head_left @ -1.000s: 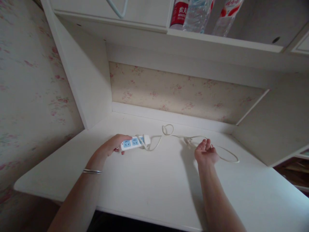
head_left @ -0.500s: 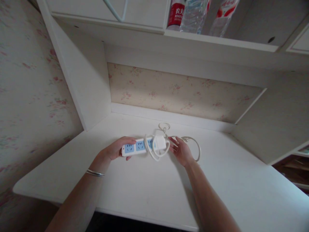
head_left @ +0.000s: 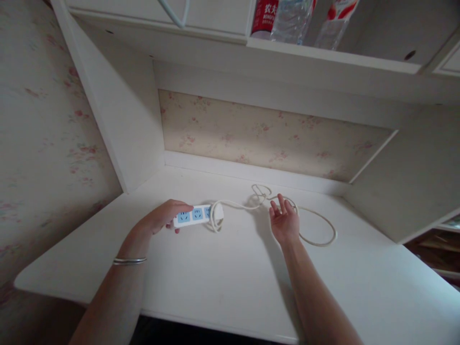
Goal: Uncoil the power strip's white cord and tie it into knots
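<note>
A white power strip [head_left: 196, 222] with blue socket faces sits over the desk, tilted slightly up to the right. My left hand [head_left: 168, 215] is closed around its left end, thumb on top and fingertips showing below. Loops of white cord [head_left: 214, 218] wrap the strip's right end, and from there the cord runs right along the desk. My right hand [head_left: 285, 218] is palm up beside the loose cord loops [head_left: 325, 243], fingers apart and slightly bent. Cord passes behind its fingers; whether they touch it I cannot tell.
The white desk [head_left: 215, 282] has side panels and a back ledge. Above it, a shelf [head_left: 334, 56] holds several plastic bottles [head_left: 291, 21]. Flowered wallpaper [head_left: 79, 143] covers the wall at left. A cabinet door [head_left: 125, 17] hangs at upper left.
My right hand has moved right, away from the power strip, and turned palm up. Cord now stretches between strip and hand, with fewer loops on the strip. My left hand shifted slightly left with the strip.
</note>
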A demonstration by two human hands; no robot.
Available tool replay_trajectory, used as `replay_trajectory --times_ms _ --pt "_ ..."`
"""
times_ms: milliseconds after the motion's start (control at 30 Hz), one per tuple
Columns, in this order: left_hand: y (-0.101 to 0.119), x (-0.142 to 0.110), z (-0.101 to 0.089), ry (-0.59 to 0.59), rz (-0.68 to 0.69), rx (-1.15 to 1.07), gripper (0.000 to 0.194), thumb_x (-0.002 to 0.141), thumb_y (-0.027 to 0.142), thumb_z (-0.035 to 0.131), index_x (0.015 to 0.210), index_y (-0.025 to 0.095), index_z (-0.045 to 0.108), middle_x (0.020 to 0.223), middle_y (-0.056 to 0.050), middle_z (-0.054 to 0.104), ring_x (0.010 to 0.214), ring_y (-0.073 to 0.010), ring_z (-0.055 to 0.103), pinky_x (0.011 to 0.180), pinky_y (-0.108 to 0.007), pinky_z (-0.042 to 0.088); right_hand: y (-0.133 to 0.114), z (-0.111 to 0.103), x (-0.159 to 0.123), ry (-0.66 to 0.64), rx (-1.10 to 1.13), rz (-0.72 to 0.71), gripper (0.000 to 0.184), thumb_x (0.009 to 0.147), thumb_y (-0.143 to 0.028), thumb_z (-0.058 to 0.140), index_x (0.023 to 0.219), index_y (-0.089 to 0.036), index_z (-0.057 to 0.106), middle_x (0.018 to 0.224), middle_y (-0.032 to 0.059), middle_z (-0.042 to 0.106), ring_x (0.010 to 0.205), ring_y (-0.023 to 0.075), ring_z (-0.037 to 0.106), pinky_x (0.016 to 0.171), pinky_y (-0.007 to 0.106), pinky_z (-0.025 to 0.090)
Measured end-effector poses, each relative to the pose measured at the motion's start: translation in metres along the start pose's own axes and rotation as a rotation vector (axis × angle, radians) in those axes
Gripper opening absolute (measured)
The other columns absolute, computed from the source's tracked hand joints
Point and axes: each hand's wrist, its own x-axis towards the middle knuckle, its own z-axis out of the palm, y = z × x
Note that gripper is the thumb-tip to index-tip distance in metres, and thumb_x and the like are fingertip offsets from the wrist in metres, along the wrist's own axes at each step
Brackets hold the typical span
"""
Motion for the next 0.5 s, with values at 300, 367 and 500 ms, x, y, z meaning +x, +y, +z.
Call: replay_trajectory --times_ms 300,367,500 --pt "-0.013 0.025 0.004 0.874 0.058 0.238 0.032 0.075 0.047 0.052 0.067 0.018 0.063 0.055 -0.006 0.061 0.055 -0.0206 0.058 0.044 -0.023 0.031 0.02 -0.002 -0.002 -0.027 -0.265 0.098 0.022 0.072 -0.023 0.067 0.09 -0.023 0.056 0.1 -0.0001 0.067 0.061 0.0132 0.066 0.049 0.025 0.056" --pt "-0.011 0.027 0.003 0.9 0.102 0.053 0.033 0.077 0.047 0.049 0.077 0.017 0.063 0.067 -0.008 0.064 0.059 -0.0206 0.06 0.044 -0.024 0.034 0.024 -0.006 -0.001 0.03 -0.313 0.161 0.014 0.076 -0.022 0.062 0.087 -0.021 0.054 0.093 0.0028 0.068 0.058 0.0146 0.065 0.047 0.027 0.056" --pt "-0.002 0.024 -0.005 0.74 0.088 -0.62 0.029 0.08 0.038 0.048 0.096 0.017 0.059 0.081 -0.005 0.064 0.056 -0.0148 0.062 0.038 -0.019 0.036 0.02 -0.015 0.007 0.084 -0.278 0.212 0.007 0.078 -0.016 0.056 0.083 -0.019 0.052 0.084 0.0033 0.068 0.06 0.016 0.066 0.047 0.027 0.056"
